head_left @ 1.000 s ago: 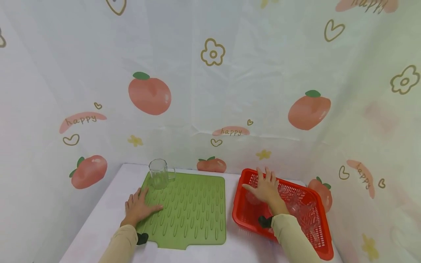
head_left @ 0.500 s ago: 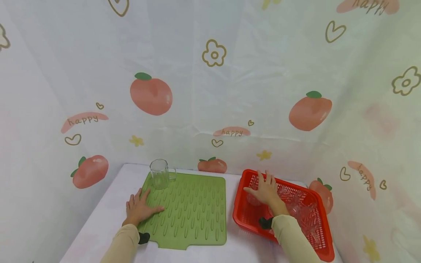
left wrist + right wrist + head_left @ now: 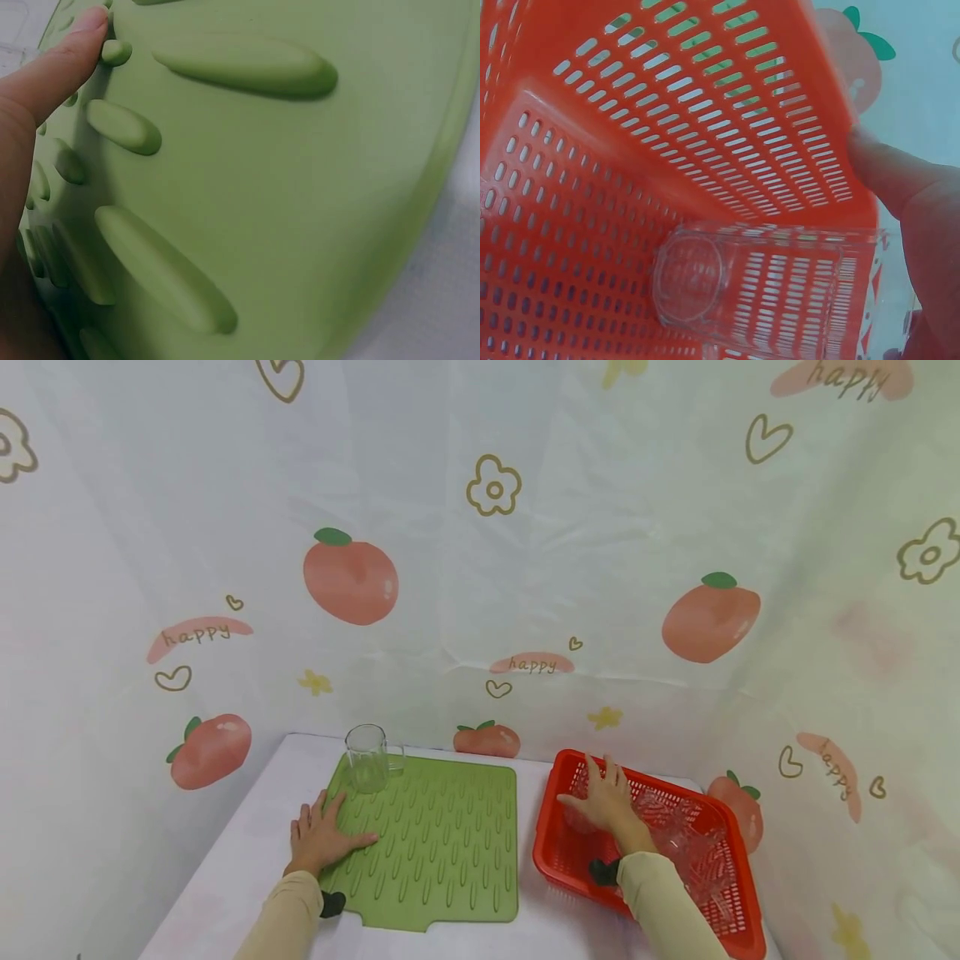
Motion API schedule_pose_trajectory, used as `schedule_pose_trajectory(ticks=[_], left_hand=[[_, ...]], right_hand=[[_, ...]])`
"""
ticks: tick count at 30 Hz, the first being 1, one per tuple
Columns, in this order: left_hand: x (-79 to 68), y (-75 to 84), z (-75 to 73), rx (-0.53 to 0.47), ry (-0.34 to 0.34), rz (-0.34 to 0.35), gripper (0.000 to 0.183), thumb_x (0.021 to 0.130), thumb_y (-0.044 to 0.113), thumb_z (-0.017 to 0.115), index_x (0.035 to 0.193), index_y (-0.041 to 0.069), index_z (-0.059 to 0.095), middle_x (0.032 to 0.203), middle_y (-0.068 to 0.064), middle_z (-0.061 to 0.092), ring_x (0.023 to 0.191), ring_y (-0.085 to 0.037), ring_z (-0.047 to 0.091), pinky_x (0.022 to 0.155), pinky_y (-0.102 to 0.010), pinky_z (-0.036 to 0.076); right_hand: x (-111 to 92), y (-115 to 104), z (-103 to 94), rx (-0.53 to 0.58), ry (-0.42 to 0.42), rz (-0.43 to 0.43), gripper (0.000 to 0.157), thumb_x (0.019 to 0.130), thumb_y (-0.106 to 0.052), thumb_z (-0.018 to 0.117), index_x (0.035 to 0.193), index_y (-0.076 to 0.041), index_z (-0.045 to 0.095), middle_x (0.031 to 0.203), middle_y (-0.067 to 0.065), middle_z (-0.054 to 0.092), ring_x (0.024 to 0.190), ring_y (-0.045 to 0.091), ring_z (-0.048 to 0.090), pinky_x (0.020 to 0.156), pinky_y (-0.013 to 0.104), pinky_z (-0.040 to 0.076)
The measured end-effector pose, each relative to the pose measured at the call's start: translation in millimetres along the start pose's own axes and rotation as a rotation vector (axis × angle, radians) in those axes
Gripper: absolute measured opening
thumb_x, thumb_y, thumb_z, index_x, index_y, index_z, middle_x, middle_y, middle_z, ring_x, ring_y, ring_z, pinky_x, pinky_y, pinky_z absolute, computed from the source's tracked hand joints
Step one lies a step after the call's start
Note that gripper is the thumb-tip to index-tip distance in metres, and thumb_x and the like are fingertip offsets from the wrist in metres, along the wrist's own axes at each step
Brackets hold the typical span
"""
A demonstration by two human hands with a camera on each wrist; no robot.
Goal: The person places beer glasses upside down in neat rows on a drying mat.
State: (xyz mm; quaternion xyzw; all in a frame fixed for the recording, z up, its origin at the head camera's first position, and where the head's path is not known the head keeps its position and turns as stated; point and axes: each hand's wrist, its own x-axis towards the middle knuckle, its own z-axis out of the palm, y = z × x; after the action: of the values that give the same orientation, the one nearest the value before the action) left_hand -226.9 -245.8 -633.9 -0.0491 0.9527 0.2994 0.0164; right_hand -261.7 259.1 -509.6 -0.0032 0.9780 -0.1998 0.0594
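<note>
A green drying mat [image 3: 427, 843] with raised oval ridges lies on the table. My left hand [image 3: 322, 837] rests on its left edge, fingers spread; in the left wrist view the thumb [image 3: 56, 71] lies along the ridges. A clear glass mug [image 3: 367, 762] stands at the mat's far left corner. To the right, my right hand [image 3: 606, 800] reaches over a red plastic basket [image 3: 551, 852], fingers extended. A clear glass [image 3: 765, 289] leans inside against the slotted wall, close to that hand. The right thumb [image 3: 889, 169] is near the basket rim; finger contact with the glass is hidden.
Several more clear glass pieces [image 3: 693, 852] crowd the basket's right part. A white table [image 3: 217, 868] lies underneath, with a strip between mat and basket. A printed curtain [image 3: 450, 610] surrounds the back and sides.
The head view has shifted slightly, so everything appears a little further right and lower. Both hands keep nearly the same places over the mat and basket.
</note>
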Motion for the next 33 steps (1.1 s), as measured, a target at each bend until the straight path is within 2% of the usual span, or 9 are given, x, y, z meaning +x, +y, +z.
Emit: schedule_pose_trajectory(ticks=[9,18,21,25,28,33], left_hand=[[-3.6,6.1,-5.9,0.0,-0.025,-0.017,0.128,0.068,0.076,0.077,0.16,0.005,0.024,0.166,-0.031,0.003,0.149,-0.065,-0.005,0.116,-0.08,-0.003],[-7.6,15.8,-13.9,0.028,-0.086,-0.058,0.124,0.073,0.07,0.078,0.162,0.007,0.021,0.168,-0.029,-0.001,0.151,-0.062,-0.007,0.118,-0.078,-0.003],[-8.8,17.7,-15.0,0.027,-0.082,-0.056,0.123,0.073,0.069,0.079,0.162,0.006,0.021,0.167,-0.03,0.0,0.15,-0.064,-0.006,0.117,-0.079,-0.002],[-6.8,11.6,-10.4,-0.003,-0.045,-0.026,0.126,0.07,0.074,0.078,0.161,0.005,0.023,0.167,-0.031,0.001,0.149,-0.065,-0.007,0.116,-0.08,-0.004],[-4.0,5.1,-5.1,-0.02,-0.02,-0.004,0.129,0.067,0.078,0.076,0.16,0.005,0.023,0.166,-0.031,0.002,0.149,-0.065,-0.007,0.115,-0.081,-0.005],[-3.3,4.2,-3.4,-0.017,-0.017,-0.002,0.129,0.068,0.079,0.076,0.16,0.005,0.024,0.166,-0.031,0.002,0.149,-0.065,-0.007,0.114,-0.081,-0.005]], right_hand=[[1.4,0.4,3.9,-0.01,0.031,-0.022,0.099,0.087,-0.035,0.078,0.161,-0.006,0.02,0.164,0.032,0.013,0.147,0.059,0.015,0.116,0.078,0.022],[-2.6,-0.8,2.9,-0.01,0.031,-0.025,0.087,0.09,-0.013,0.072,0.16,-0.005,0.021,0.162,0.033,0.015,0.147,0.06,0.016,0.115,0.078,0.024],[-2.7,-0.5,2.0,-0.009,0.021,-0.024,0.085,0.091,-0.01,0.072,0.159,-0.006,0.022,0.161,0.032,0.016,0.146,0.06,0.017,0.111,0.08,0.027],[-2.5,-0.7,1.1,-0.006,0.025,-0.039,0.083,0.09,-0.007,0.073,0.158,-0.005,0.025,0.159,0.032,0.018,0.143,0.06,0.02,0.106,0.081,0.033],[-3.4,-0.7,0.2,-0.007,0.034,-0.048,0.081,0.09,-0.006,0.073,0.157,-0.005,0.027,0.158,0.032,0.02,0.142,0.06,0.023,0.104,0.079,0.038],[-5.8,-0.6,-1.9,-0.008,0.054,-0.054,0.079,0.088,-0.006,0.075,0.154,-0.005,0.032,0.154,0.032,0.026,0.138,0.058,0.027,0.101,0.075,0.044]])
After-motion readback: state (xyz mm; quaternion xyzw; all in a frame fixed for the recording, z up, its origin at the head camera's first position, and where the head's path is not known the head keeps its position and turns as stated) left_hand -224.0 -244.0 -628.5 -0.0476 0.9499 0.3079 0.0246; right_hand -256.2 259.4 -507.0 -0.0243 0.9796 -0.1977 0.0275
